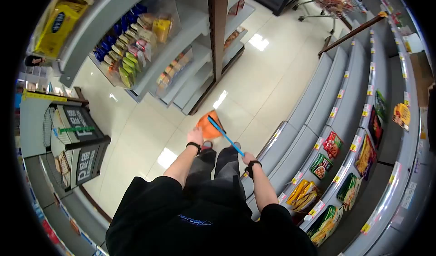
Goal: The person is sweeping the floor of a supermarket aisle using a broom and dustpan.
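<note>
Bright overhead lighting, 3 glare patches on glossy floor (272, 85). Heavy fisheye warp, black vignette corners, edge detail soft.

Ceiling light is being mirrored by the glossy, smooth floor (272, 74) and by the shiny plastic packets (334, 144). The grey shelves (318, 83) are being seen as matt metal. A smooth blue plastic handle (225, 136) is being gripped; matt black cloth sleeves (150, 197) are being worn.
</note>
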A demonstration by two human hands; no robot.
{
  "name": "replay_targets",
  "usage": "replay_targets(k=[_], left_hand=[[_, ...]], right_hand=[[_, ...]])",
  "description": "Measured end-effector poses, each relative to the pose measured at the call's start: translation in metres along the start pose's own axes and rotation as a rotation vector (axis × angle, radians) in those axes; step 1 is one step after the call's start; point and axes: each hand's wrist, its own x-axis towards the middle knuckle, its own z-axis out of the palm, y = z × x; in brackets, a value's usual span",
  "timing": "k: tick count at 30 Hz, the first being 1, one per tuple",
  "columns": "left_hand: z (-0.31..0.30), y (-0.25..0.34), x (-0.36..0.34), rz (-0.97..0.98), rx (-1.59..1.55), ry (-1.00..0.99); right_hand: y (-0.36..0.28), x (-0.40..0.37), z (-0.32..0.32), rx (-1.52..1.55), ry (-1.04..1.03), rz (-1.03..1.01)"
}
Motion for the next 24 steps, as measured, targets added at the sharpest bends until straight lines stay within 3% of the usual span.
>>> replay_targets(k=[1, 3, 4, 5, 7, 9, 11, 13, 15, 16, 17, 19, 21, 23, 24], left_hand=[[0.02, -0.013, 0.001, 0.029, 0.038, 0.063], [0.041, -0.031, 0.006, -0.034, 0.106, -0.041], [0.004, -0.028, -0.006, -0.058, 0.161, -0.238], [0.026, -0.043, 0.001, -0.067, 0.227, -0.338], [0.008, -0.05, -0.012, -0.081, 0.302, -0.421], [0.014, -0.062, -0.014, -0.107, 0.224, -0.352], [0.03, -0.077, -0.011, -0.071, 0.116, -0.287], [0.017, -0.08, -0.018, -0.121, 0.031, -0.291], [0.044, -0.094, -0.003, -0.144, -0.021, -0.218], [0.024, -0.092, -0.016, -0.136, -0.054, -0.194], [0.011, -0.093, -0.018, -0.131, -0.066, -0.216], [0.0, -0.099, -0.022, -0.123, -0.087, -0.271], [-0.01, -0.103, -0.019, -0.116, -0.091, -0.236], [-0.029, -0.105, -0.02, -0.112, -0.109, -0.241], [-0.021, -0.107, -0.009, -0.116, -0.119, -0.224]], right_hand=[[-0.001, -0.021, -0.005, 0.0, 0.008, 0.033], [0.021, -0.035, 0.004, -0.026, -0.013, 0.075], [0.035, -0.046, 0.006, 0.065, -0.106, 0.177], [0.043, -0.054, 0.006, 0.157, -0.206, 0.278], [0.017, -0.104, -0.018, 0.496, -0.217, 0.649], [0.071, -0.086, 0.027, 0.907, 0.014, 0.748], [0.06, -0.102, 0.005, 0.395, -0.126, 0.596], [0.062, -0.12, -0.001, 0.161, -0.154, 0.446], [0.082, -0.109, 0.008, 0.212, -0.158, 0.494], [0.043, -0.146, -0.01, 0.481, -0.132, 0.7], [0.055, -0.141, -0.002, 0.605, -0.143, 0.781], [0.074, -0.136, 0.013, 0.667, -0.081, 0.756], [0.087, -0.127, 0.021, 0.537, -0.093, 0.704], [0.027, -0.17, -0.014, 0.48, -0.104, 0.755], [0.049, -0.155, 0.003, 0.511, -0.096, 0.766]])
